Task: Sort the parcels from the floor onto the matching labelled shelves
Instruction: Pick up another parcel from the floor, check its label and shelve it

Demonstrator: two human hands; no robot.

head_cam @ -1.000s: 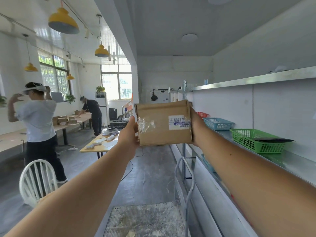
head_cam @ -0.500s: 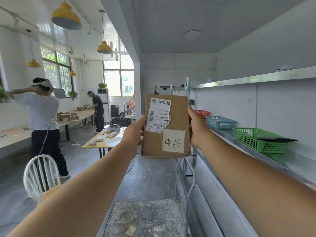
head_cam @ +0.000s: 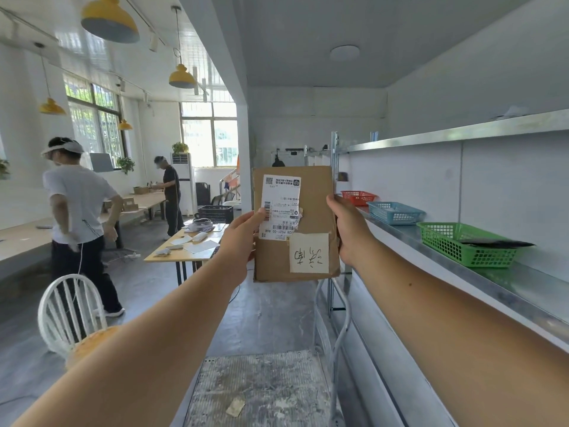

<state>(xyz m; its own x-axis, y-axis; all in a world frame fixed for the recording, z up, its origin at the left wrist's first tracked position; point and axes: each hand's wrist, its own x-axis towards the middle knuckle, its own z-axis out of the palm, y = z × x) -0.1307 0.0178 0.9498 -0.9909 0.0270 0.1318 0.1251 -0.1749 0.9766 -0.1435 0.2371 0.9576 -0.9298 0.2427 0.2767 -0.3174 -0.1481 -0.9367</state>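
Fingers (head_cam: 255, 216) of left hand (head_cam: 238, 241) and right hand (head_cam: 349, 229) clasp the parcel (head_cam: 314, 204) between them.

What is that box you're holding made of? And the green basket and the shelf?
The parcel: brown cardboard, matt, by its creased, dull face, with paper labels stuck on. The green basket: looks like moulded plastic, slightly glossy, with a lattice of holes. The shelf: probably sheet metal, grey and softly shiny.
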